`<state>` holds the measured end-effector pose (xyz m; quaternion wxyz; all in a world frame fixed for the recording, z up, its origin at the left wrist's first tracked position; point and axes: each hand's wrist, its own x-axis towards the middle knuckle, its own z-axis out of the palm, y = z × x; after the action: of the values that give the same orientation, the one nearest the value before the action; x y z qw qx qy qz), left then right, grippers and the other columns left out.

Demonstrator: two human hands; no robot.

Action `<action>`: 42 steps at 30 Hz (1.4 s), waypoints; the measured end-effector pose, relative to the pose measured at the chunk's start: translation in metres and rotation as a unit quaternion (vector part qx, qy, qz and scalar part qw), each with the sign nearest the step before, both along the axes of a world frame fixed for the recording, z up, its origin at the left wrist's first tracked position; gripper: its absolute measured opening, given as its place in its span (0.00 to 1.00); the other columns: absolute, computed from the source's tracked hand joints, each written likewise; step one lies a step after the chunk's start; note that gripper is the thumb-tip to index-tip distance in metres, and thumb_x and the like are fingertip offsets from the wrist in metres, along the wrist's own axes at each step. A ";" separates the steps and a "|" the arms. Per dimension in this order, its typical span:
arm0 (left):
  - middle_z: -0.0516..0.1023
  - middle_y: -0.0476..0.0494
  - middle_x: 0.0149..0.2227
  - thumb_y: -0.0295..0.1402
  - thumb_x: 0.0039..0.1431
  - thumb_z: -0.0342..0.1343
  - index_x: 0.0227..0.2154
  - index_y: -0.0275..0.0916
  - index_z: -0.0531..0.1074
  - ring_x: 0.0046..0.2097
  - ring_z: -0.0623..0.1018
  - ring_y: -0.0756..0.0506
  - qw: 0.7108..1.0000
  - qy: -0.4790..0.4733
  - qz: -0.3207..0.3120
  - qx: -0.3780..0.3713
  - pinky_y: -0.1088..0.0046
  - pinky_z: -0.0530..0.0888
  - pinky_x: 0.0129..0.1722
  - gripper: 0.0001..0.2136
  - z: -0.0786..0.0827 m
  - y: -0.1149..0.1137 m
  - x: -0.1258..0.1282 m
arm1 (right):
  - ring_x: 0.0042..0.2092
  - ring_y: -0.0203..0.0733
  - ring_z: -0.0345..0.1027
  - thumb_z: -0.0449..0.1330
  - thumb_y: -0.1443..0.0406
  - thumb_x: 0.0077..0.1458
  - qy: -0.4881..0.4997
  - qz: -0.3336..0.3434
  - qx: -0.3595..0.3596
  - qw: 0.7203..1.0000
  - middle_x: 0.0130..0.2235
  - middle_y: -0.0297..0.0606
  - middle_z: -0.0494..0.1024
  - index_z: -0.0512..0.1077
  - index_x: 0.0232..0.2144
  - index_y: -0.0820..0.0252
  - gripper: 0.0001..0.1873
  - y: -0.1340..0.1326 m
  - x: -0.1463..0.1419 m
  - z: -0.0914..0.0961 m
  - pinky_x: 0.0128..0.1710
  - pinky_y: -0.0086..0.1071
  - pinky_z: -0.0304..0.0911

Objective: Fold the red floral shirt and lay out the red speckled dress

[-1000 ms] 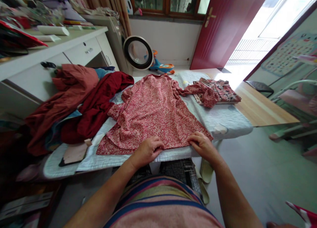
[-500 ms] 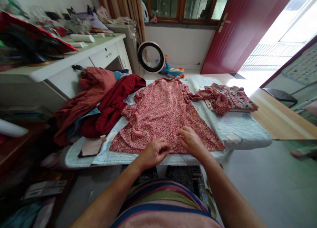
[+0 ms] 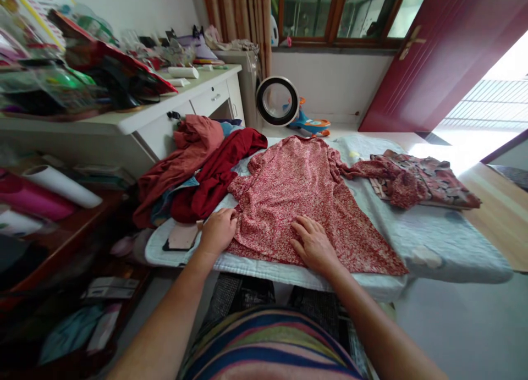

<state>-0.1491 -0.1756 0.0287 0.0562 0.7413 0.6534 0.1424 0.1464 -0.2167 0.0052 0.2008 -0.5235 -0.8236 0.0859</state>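
A red blouse with a small pale floral print (image 3: 289, 193) lies spread over the pale blue quilted cover. My left hand (image 3: 218, 230) is at its left side, fingers curled on the edge of the cloth; the fingertips are partly hidden. My right hand (image 3: 314, 243) rests flat on the lower middle of the blouse, fingers apart. One sleeve of the blouse stretches right, its cuff end over a folded patterned garment (image 3: 443, 179). The other sleeve is bunched at the left, beside a dark red garment (image 3: 218, 176).
A rust-coloured garment (image 3: 181, 152) is heaped at the left of the covered board (image 3: 449, 242). Near my left hand lies a pink flat piece (image 3: 182, 236) on something dark. A cluttered white desk (image 3: 165, 105) stands at the left. Behind are an open round washer door (image 3: 277, 100) and a blue toy (image 3: 309, 123).
My left hand has moved left to the blouse's left edge. My right hand has come down flat onto the cloth. The camera view has turned left.
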 end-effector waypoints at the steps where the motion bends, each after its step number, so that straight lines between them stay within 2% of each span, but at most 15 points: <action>1: 0.78 0.38 0.43 0.29 0.60 0.49 0.41 0.36 0.73 0.46 0.76 0.42 1.000 0.003 0.009 -0.014 0.67 0.70 0.48 0.10 0.001 0.001 0.002 | 0.64 0.55 0.55 0.56 0.59 0.61 -0.004 -0.001 0.000 1.000 0.61 0.46 0.66 0.69 0.55 0.58 0.21 0.000 0.000 0.000 0.63 0.52 0.51; 6: 0.78 0.42 0.38 0.30 0.57 0.52 0.36 0.38 0.75 0.41 0.76 0.43 0.997 -0.001 0.040 -0.059 0.70 0.69 0.41 0.08 0.009 0.002 0.005 | 0.64 0.54 0.55 0.56 0.59 0.61 -0.024 -0.011 -0.001 1.000 0.61 0.45 0.66 0.69 0.55 0.58 0.21 0.000 -0.001 -0.001 0.64 0.51 0.51; 10: 0.77 0.42 0.39 0.32 0.55 0.54 0.29 0.39 0.74 0.44 0.74 0.41 0.999 0.015 0.041 0.018 0.66 0.67 0.46 0.05 0.018 -0.007 -0.008 | 0.64 0.53 0.54 0.55 0.58 0.61 -0.028 -0.011 0.004 1.000 0.61 0.45 0.66 0.69 0.55 0.57 0.21 0.000 -0.001 -0.002 0.64 0.50 0.51; 12: 0.76 0.43 0.41 0.33 0.53 0.56 0.28 0.40 0.73 0.45 0.74 0.40 0.999 0.002 0.040 0.031 0.66 0.66 0.47 0.04 0.024 -0.014 -0.015 | 0.64 0.53 0.55 0.56 0.59 0.61 -0.028 -0.012 0.004 1.000 0.61 0.44 0.66 0.69 0.55 0.57 0.21 0.000 -0.001 -0.003 0.63 0.50 0.51; 17: 0.76 0.48 0.31 0.33 0.55 0.53 0.36 0.40 0.69 0.35 0.76 0.45 0.995 -0.048 0.050 -0.077 0.72 0.66 0.35 0.06 0.027 -0.024 -0.026 | 0.64 0.53 0.54 0.55 0.58 0.61 -0.028 -0.012 0.001 1.000 0.61 0.44 0.66 0.69 0.55 0.58 0.22 0.001 -0.001 -0.002 0.64 0.49 0.51; 22: 0.79 0.45 0.36 0.37 0.56 0.55 0.48 0.41 0.66 0.40 0.78 0.42 0.990 -0.009 0.058 -0.126 0.71 0.68 0.38 0.17 0.020 -0.023 -0.028 | 0.64 0.53 0.54 0.55 0.58 0.61 -0.024 -0.008 0.003 1.000 0.61 0.44 0.66 0.69 0.55 0.56 0.22 0.001 -0.001 -0.002 0.63 0.50 0.52; 28: 0.80 0.37 0.44 0.40 0.64 0.46 0.51 0.39 0.67 0.47 0.79 0.39 0.991 0.034 0.084 -0.098 0.67 0.70 0.44 0.17 0.024 -0.006 -0.014 | 0.64 0.53 0.55 0.54 0.57 0.62 -0.029 -0.011 0.003 1.000 0.61 0.43 0.66 0.69 0.55 0.56 0.22 0.001 -0.001 -0.002 0.63 0.50 0.52; 31: 0.80 0.35 0.44 0.41 0.64 0.47 0.51 0.39 0.68 0.47 0.79 0.37 0.989 0.066 0.086 -0.099 0.65 0.71 0.44 0.17 0.024 0.004 -0.005 | 0.64 0.54 0.55 0.55 0.57 0.61 -0.030 -0.013 -0.001 0.999 0.62 0.43 0.66 0.69 0.56 0.57 0.22 0.001 -0.001 -0.001 0.63 0.50 0.52; 34: 0.80 0.38 0.45 0.37 0.62 0.51 0.50 0.41 0.68 0.47 0.79 0.38 0.990 0.067 0.081 -0.095 0.66 0.71 0.43 0.15 0.021 0.011 -0.002 | 0.64 0.54 0.54 0.55 0.58 0.61 -0.030 -0.013 -0.003 0.999 0.62 0.44 0.66 0.69 0.56 0.58 0.22 0.001 -0.001 -0.001 0.63 0.50 0.52; 38: 0.79 0.40 0.45 0.33 0.61 0.51 0.51 0.42 0.68 0.46 0.79 0.40 0.990 0.078 0.095 -0.076 0.67 0.72 0.42 0.15 0.020 0.006 -0.008 | 0.64 0.52 0.55 0.55 0.57 0.62 -0.024 -0.010 -0.001 1.000 0.61 0.44 0.67 0.68 0.56 0.57 0.22 0.001 -0.001 0.000 0.63 0.49 0.52; 42: 0.75 0.37 0.45 0.28 0.62 0.47 0.48 0.40 0.70 0.44 0.78 0.39 0.983 0.143 0.103 -0.052 0.67 0.72 0.38 0.14 0.023 -0.007 -0.010 | 0.63 0.52 0.55 0.55 0.57 0.62 -0.026 -0.012 -0.003 1.000 0.61 0.44 0.67 0.68 0.56 0.57 0.22 0.000 -0.001 0.001 0.63 0.49 0.52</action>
<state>-0.1591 -0.1822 0.0515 -0.0139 0.6786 0.7343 0.0058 0.1457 -0.2165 0.0064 0.1787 -0.5360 -0.8219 0.0726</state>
